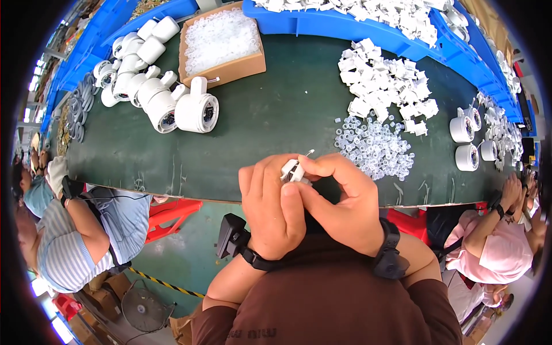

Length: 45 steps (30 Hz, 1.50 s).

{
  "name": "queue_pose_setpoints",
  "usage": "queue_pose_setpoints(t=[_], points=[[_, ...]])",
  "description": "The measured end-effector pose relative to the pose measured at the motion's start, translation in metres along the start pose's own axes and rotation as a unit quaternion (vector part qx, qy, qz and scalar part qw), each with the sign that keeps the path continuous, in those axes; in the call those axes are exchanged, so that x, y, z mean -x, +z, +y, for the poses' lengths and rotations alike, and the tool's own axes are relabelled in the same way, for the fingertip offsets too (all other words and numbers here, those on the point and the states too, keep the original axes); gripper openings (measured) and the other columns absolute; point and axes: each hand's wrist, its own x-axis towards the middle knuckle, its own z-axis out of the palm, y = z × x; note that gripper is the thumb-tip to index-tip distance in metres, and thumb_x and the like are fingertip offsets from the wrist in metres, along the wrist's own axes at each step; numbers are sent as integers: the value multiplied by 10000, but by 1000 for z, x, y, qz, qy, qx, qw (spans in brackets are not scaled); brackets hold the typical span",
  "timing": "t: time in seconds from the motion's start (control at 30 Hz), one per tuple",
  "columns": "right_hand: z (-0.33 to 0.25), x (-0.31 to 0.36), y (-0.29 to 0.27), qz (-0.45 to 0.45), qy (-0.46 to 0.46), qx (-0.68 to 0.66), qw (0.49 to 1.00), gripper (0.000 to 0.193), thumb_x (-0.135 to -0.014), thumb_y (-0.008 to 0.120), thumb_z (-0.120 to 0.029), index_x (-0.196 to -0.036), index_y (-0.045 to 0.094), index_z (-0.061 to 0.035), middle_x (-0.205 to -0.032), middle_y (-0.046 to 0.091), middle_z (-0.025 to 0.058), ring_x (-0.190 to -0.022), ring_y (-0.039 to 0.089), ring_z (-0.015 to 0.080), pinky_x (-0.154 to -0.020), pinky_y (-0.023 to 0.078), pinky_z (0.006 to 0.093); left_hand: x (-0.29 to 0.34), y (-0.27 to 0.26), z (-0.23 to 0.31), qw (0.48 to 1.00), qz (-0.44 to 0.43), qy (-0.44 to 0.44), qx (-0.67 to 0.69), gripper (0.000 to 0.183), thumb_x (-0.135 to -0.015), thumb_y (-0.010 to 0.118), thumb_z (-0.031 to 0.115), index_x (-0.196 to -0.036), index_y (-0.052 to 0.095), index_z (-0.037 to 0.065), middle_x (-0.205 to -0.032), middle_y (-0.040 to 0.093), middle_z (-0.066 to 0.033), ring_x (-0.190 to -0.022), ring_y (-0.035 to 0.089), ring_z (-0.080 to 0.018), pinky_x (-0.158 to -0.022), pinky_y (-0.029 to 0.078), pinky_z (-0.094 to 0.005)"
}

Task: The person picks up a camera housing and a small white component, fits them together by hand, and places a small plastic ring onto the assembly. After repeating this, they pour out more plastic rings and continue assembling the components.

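Over the near edge of the green table (276,109), my two hands meet around a small white plastic part (294,171). A thin metal pin (310,152) sticks up out of it. My left hand (270,204) has its fingers curled about the part from the left. From the right, the thumb and forefinger of my right hand (345,198) pinch it. Most of the part is covered by my fingers. Just beyond my right hand lies a heap of small clear plastic rings (376,146), and behind that a pile of white plastic parts (382,80).
White round housings (196,112) stand in rows at the left, beside a cardboard box (241,68) of clear pieces. Blue bins (345,29) line the back. More housings (467,157) are at the right. Co-workers sit on both sides, with a person's gloved hand (57,172) at the left.
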Motion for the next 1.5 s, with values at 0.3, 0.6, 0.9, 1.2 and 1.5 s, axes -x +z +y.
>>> queue_pose_setpoints(t=[0.3, 0.6, 0.9, 1.2, 1.5], points=[[-4, -1, -4, -5, 42, -12, 999, 274, -872, 767, 33, -1127, 674, 1, -988, 673, 56, -911, 639, 118, -840, 522, 271, -1, 4, 2, 1000, 1, 10, -26, 340, -1001, 407, 211, -1116, 642, -7, -1087, 662, -150, -917, 545, -331, -849, 403, -414], [-6, -6, -10, -16, 40, -24, 999, 226, -868, 788, 4, -1070, 687, -2, -941, 668, 33, -887, 615, 89, -828, 518, 262, -1, 6, 0, 998, 13, 31, -56, 289, -996, 449, 185, -1117, 643, 9, -1053, 668, -139, -882, 561, -315, -811, 408, -406], [-2, 1, 1, 19, 13, 13, 1000, 234, -880, 787, -7, -1073, 657, 22, -980, 683, 45, -915, 626, 87, -830, 531, 267, -2, 5, 0, 999, 0, 14, -37, 364, -1005, 363, 207, -1060, 647, -14, -1050, 657, -160, -891, 523, -334, -834, 398, -420], [3, -2, -6, -46, 56, -100, 992, 224, -947, 691, 39, -1166, 656, 14, -1033, 700, 69, -984, 658, 100, -856, 548, 258, -3, -4, -15, 998, -15, 65, -9, 282, -938, 551, 212, -1110, 638, 6, -1031, 667, -141, -889, 559, -318, -819, 406, -422], [-6, -8, -7, -36, -19, -10, 999, 110, -969, 668, 14, -1071, 704, 3, -979, 684, 51, -848, 638, 86, -731, 529, 257, 0, -20, -10, 872, -68, -226, 428, 282, -1021, 488, 200, -1162, 619, -7, -998, 670, -70, -859, 591, -125, -765, 477, -282]])
